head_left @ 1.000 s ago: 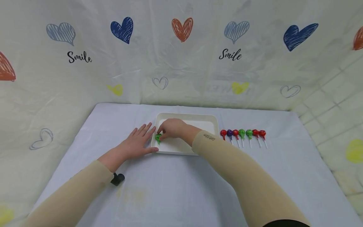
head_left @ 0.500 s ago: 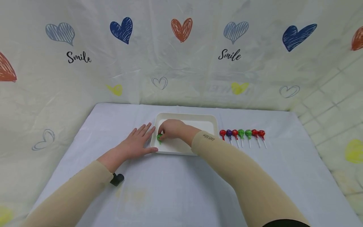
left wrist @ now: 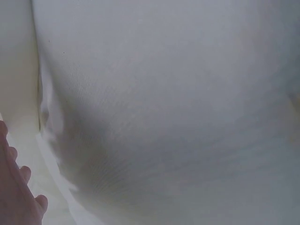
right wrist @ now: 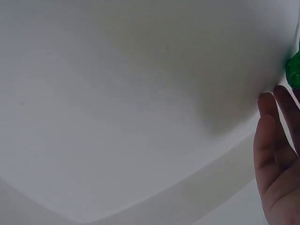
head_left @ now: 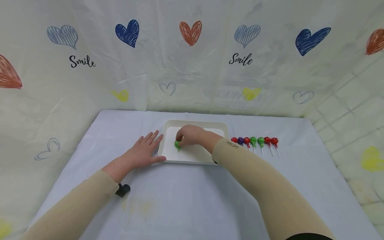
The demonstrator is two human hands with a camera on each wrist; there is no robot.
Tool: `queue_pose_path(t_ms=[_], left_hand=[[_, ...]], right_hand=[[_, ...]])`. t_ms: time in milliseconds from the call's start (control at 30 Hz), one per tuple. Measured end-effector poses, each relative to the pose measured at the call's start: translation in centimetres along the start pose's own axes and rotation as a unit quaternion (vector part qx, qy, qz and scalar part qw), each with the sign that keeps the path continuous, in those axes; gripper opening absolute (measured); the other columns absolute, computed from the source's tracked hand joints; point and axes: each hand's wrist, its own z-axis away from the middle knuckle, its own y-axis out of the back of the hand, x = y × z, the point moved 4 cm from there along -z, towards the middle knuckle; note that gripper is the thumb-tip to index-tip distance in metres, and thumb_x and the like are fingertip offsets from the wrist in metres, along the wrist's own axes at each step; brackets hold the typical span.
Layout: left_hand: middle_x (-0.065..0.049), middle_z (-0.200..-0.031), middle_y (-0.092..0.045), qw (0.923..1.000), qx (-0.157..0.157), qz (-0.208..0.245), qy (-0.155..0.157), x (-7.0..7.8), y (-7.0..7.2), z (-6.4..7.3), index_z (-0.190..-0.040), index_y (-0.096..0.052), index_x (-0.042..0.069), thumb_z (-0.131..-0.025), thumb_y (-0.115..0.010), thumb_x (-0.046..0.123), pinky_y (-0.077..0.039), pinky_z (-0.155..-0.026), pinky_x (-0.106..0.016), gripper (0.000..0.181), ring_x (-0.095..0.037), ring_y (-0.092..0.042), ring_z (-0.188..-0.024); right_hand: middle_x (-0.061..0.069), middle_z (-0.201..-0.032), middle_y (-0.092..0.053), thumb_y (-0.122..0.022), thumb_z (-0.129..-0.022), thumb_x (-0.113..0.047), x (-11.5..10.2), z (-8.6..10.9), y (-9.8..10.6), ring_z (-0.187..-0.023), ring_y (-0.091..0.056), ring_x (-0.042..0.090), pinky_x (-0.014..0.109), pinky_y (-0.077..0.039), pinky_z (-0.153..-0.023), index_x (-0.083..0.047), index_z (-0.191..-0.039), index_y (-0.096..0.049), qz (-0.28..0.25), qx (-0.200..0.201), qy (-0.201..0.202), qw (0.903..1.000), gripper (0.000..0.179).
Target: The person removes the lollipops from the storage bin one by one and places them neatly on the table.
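A green-wrapped lollipop is over the left part of the white tray, its stick toward me. My right hand pinches it at the wrapped head between thumb and fingers. In the right wrist view, the same lollipop shows only partly at the edge, near the fingers of my right hand. My left hand lies with fingers spread along the tray's left side, thumb at its near left corner. Only part of my left hand enters the left wrist view.
A row of several lollipops lies right of the tray, among them a purple one, a green one and a red one. White cloth covers the table. Behind it hangs a heart-printed sheet.
My right hand has shifted to the right inside the tray, carrying the green lollipop away from the left rim. The left hand keeps its place.
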Motion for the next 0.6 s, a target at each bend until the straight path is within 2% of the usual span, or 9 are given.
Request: queue_pose_path(t_ms=[200, 367, 600], left_hand=[[0.001, -0.156, 0.006, 1.0, 0.0, 0.0, 0.003, -0.1, -0.1, 0.0, -0.149, -0.001, 0.025, -0.069, -0.025, 0.087, -0.006, -0.112, -0.053, 0.104, -0.026, 0.001, -0.143], [0.001, -0.156, 0.006, 1.0, -0.001, 0.006, 0.002, -0.1, -0.2, 0.0, -0.15, -0.002, 0.024, -0.07, -0.026, 0.086, -0.006, -0.112, -0.053, 0.104, -0.026, 0.001, -0.143], [0.0, -0.156, 0.006, 1.0, 0.0, 0.008, -0.002, 0.0, 0.1, 0.0, -0.15, -0.001, 0.024, -0.07, -0.026, 0.086, -0.007, -0.112, -0.053, 0.104, -0.026, 0.001, -0.143]], right_hand=[[-0.008, -0.108, -0.063, -0.06, -0.087, -0.03, 0.4, 0.6, 0.1, -0.098, -0.055, 0.009, 0.029, -0.044, -0.09, -0.028, -0.121, -0.061, 0.011, 0.006, -0.013, 0.9998, 0.034], [-0.009, -0.108, -0.062, -0.061, -0.088, -0.033, -0.1, 0.5, 0.1, -0.097, -0.054, 0.008, 0.028, -0.044, -0.089, -0.032, -0.123, -0.06, 0.011, -0.005, -0.001, 0.9999, 0.035], [-0.014, -0.116, -0.063, -0.067, -0.084, -0.035, -1.0, 0.1, -0.1, -0.11, -0.053, 0.004, 0.027, -0.038, -0.1, -0.031, -0.121, -0.062, 0.01, -0.014, 0.014, 0.9997, 0.037]])
